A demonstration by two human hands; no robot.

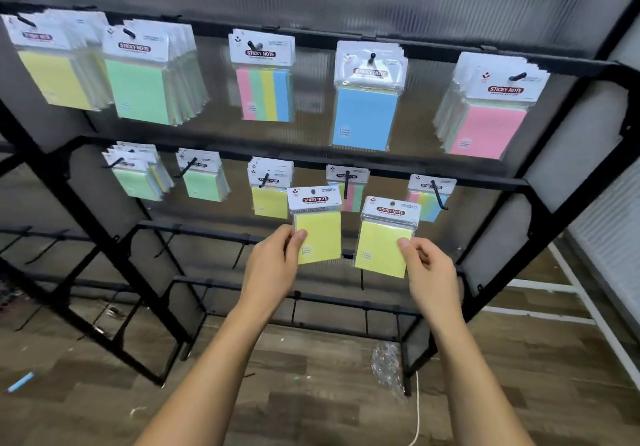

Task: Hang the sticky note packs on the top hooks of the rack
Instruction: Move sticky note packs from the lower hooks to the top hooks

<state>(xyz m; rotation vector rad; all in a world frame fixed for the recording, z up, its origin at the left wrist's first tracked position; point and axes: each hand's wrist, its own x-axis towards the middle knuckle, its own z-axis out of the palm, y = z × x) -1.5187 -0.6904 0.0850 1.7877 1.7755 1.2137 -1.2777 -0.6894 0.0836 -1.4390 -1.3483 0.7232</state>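
While you stand facing the black metal display rack [568, 182], you've got a pack in each hand, both down at the level of the second row. Your left hand [273, 262] pinches a small yellow sticky note pack with a white header card [317, 226] by its lower left edge, thumb across the front. Your right hand [427, 269] does the same on the twin yellow sticky note pack in clear wrap [386, 238], thumb pressed on its right edge, fingers curled behind. Both packs stand nearly upright, header cards and hang holes on top, the right one tipped slightly.

Here's what matters: the top hooks sit well above both hands. The top rail [311, 35] already carries a thick yellow bundle [55, 65] at far left, a green stack [145, 75], a striped multicolour pack [263, 77], a blue pack [367, 99] and a pink stack [491, 106] at the right. The striped pack's hook [254, 45] lies up and slightly left of your left hand; the blue pack's hook [371, 58] is almost straight above your right. So each pack looks set for a straight lift, hole leading, then a push forward onto the peg. I'd say the carry is roughly midway, with the hanging yet to come. Keep those holes square to the pegs.
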